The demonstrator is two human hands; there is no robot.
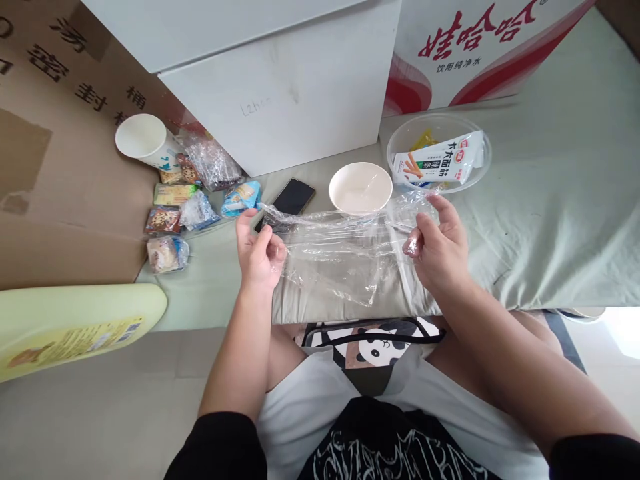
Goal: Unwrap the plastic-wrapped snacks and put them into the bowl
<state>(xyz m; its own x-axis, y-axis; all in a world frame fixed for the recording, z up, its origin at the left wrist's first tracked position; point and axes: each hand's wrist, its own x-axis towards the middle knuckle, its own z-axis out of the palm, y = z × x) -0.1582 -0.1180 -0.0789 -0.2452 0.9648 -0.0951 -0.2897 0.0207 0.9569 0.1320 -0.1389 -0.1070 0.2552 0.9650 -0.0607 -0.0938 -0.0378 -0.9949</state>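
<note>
A clear plastic bag (345,263) is stretched between my two hands above the front of the cloth-covered surface. My left hand (260,250) pinches its left side between thumb and fingers. At the opposite side, my right hand (440,243) grips the plastic, some of it bunched by the fingers. Just beyond the bag stands a white paper bowl (361,189), its near rim close to the film. A dark phone (294,198) lies behind my left hand, partly seen through the plastic. Past my right hand is a clear plastic bowl (480,175) holding a white snack packet (440,160).
Several small wrapped snacks (167,255) lie at the left by a tilted paper cup (145,140). White boxes (285,93) and a red-and-white carton (480,53) stand behind. A brown cardboard box (65,167) and a pale yellow container (75,320) bound the left.
</note>
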